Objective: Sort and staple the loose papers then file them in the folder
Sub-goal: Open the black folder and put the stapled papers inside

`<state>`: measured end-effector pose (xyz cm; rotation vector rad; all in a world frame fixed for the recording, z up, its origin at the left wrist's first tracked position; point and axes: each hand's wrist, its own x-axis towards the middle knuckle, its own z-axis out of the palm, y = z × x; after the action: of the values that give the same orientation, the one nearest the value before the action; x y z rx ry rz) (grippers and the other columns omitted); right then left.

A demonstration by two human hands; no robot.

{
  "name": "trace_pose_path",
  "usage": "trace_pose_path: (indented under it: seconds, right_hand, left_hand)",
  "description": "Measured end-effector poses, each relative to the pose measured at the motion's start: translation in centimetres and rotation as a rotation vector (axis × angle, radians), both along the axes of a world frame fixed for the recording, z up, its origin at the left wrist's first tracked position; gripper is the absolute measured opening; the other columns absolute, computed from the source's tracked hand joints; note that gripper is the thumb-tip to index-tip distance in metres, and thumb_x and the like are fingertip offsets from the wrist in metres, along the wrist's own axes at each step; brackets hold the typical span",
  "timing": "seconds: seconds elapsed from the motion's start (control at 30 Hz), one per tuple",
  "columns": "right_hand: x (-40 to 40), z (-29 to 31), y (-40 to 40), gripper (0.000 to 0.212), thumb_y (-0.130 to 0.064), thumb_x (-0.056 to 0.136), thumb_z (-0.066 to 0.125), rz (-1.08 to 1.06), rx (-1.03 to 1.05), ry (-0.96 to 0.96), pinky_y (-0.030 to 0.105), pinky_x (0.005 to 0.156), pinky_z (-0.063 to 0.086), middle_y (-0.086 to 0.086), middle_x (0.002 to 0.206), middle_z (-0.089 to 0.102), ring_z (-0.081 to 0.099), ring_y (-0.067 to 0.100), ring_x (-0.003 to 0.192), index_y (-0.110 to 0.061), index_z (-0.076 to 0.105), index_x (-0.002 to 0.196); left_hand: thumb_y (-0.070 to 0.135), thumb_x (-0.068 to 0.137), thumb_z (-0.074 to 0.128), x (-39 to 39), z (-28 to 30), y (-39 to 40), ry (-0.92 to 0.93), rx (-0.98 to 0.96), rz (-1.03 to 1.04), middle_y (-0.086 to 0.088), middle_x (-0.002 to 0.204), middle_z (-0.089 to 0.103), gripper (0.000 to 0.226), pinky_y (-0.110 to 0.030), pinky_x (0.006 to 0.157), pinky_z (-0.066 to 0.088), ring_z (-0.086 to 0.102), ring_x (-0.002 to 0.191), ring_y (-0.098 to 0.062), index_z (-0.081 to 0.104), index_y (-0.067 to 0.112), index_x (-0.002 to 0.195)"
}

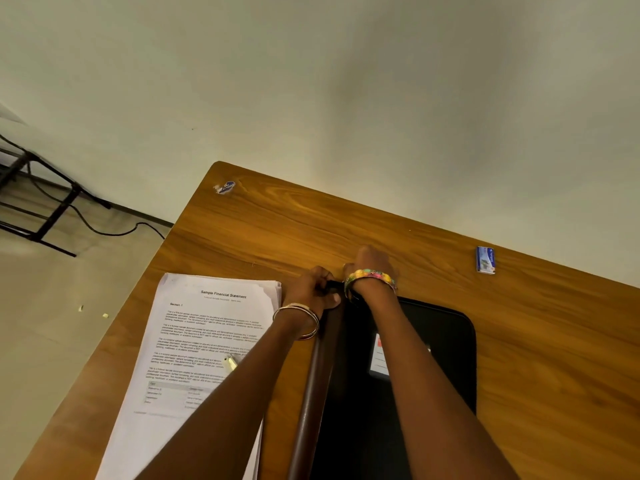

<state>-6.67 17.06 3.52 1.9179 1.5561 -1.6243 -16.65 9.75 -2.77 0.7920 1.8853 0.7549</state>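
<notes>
While both hands are meeting at the folder's (433, 358) twelve-o'clock end, the left hand (317, 289) pinching a black tab and the right hand's (369, 263) fingers hidden, a slip could be shoving the papers (194, 341) at nine o'clock off the bench (277, 230).

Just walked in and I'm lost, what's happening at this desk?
A person is working at the top edge of a black folder on the wooden desk. The left hand pinches a small black part there; the right hand is beside it. A stack of papers lies left, unfiled.
</notes>
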Motion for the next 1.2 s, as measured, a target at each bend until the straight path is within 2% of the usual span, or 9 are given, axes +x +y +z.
trace_pose_path:
  seconds: [0.1, 0.3, 0.43, 0.53, 0.63, 0.77, 0.93, 1.1, 1.2]
  right_hand:
    - [-1.5, 0.4, 1.1, 0.028, -0.022, 0.095, 0.049, 0.099, 0.094, -0.096, 0.025, 0.044, 0.033, 0.009, 0.068, 0.045, 0.043, 0.019, 0.054, -0.008, 0.048, 0.071]
    - [-0.8, -1.0, 2.4, 0.029, -0.027, 0.093, 0.052, 0.138, 0.065, -0.139, 0.026, 0.046, 0.037, 0.011, 0.074, 0.052, 0.047, 0.020, 0.058, -0.007, 0.052, 0.072]
    - [0.7, -0.9, 2.7, 0.028, -0.026, 0.098, 0.044, 0.216, -0.008, -0.220, 0.026, 0.075, 0.043, 0.015, 0.095, 0.050, 0.048, 0.020, 0.078, -0.003, 0.050, 0.084]
    - [1.6, -1.3, 3.2, 0.026, -0.017, 0.095, 0.051, 0.249, 0.153, -0.220, 0.020, 0.057, 0.044, 0.015, 0.098, 0.057, 0.042, 0.014, 0.062, 0.002, 0.056, 0.113]
    - [2.2, -1.4, 4.3, 0.023, -0.024, 0.090, 0.060, 0.294, 0.388, -0.262, 0.030, 0.064, 0.049, 0.009, 0.082, 0.055, 0.054, 0.023, 0.070, -0.003, 0.058, 0.101]
    - [3.2, -2.0, 5.3, 0.025, -0.028, 0.082, 0.066, 0.139, 0.335, -0.132, 0.046, 0.074, 0.057, 0.012, 0.085, 0.068, 0.067, 0.031, 0.076, -0.006, 0.062, 0.093]
    - [4.0, -2.1, 5.5, 0.018, -0.023, 0.084, 0.065, 0.077, 0.296, -0.064, 0.037, 0.070, 0.058, 0.013, 0.078, 0.071, 0.069, 0.028, 0.072, -0.004, 0.067, 0.084]
    - [6.5, -2.9, 6.1, 0.023, -0.026, 0.085, 0.065, 0.060, 0.275, -0.121, 0.037, 0.066, 0.056, 0.016, 0.084, 0.067, 0.066, 0.031, 0.073, -0.004, 0.062, 0.085]
    - [9.6, -2.5, 6.8, 0.027, -0.032, 0.090, 0.058, 0.056, 0.236, -0.248, 0.039, 0.076, 0.052, 0.016, 0.088, 0.061, 0.060, 0.032, 0.079, -0.004, 0.058, 0.086]
  left_hand:
    - [-0.005, 0.070, 0.074, -0.5, 0.0, -0.1, -0.043, 0.016, 0.007, -0.007, 0.086, 0.064, 0.033, -0.010, 0.065, 0.049, 0.060, 0.077, -0.014, 0.060, 0.007, 0.098]
    - [0.009, 0.073, 0.075, -1.1, 0.4, 1.2, -0.012, -0.061, -0.088, -0.002, 0.081, 0.064, 0.022, -0.035, 0.084, 0.049, 0.057, 0.078, -0.019, 0.058, 0.022, 0.077]
    - [0.020, 0.076, 0.072, -1.5, 0.9, 1.6, 0.014, -0.118, -0.155, -0.003, 0.084, 0.063, 0.015, -0.034, 0.082, 0.047, 0.057, 0.081, -0.020, 0.058, 0.024, 0.077]
    - [0.021, 0.079, 0.070, -1.5, 1.2, 1.8, 0.043, -0.153, -0.174, -0.003, 0.083, 0.060, 0.015, -0.028, 0.074, 0.044, 0.055, 0.082, -0.021, 0.056, 0.024, 0.076]
    - [0.022, 0.082, 0.067, -0.8, 1.7, 2.2, 0.131, -0.144, -0.228, -0.005, 0.091, 0.061, 0.013, -0.025, 0.073, 0.041, 0.055, 0.085, -0.020, 0.060, 0.018, 0.091]
    - [0.046, 0.081, 0.063, 0.6, 1.9, 3.0, 0.405, -0.151, -0.468, -0.009, 0.117, 0.056, 0.040, -0.039, 0.093, 0.041, 0.047, 0.114, -0.030, 0.055, 0.027, 0.116]
    - [0.050, 0.079, 0.063, 2.9, 2.5, 3.9, 0.654, -0.213, -0.553, -0.015, 0.139, 0.031, 0.051, -0.054, 0.106, 0.027, 0.021, 0.133, -0.039, 0.052, 0.025, 0.123]
    - [0.044, 0.082, 0.062, 3.1, 2.4, 4.5, 0.513, -0.284, -0.503, -0.013, 0.135, 0.036, 0.050, -0.053, 0.106, 0.029, 0.029, 0.130, -0.036, 0.050, 0.022, 0.126]
    - [0.041, 0.084, 0.061, 2.3, 2.5, 4.4, 0.480, -0.301, -0.482, -0.013, 0.135, 0.036, 0.050, -0.048, 0.105, 0.033, 0.032, 0.127, -0.034, 0.049, 0.021, 0.127]
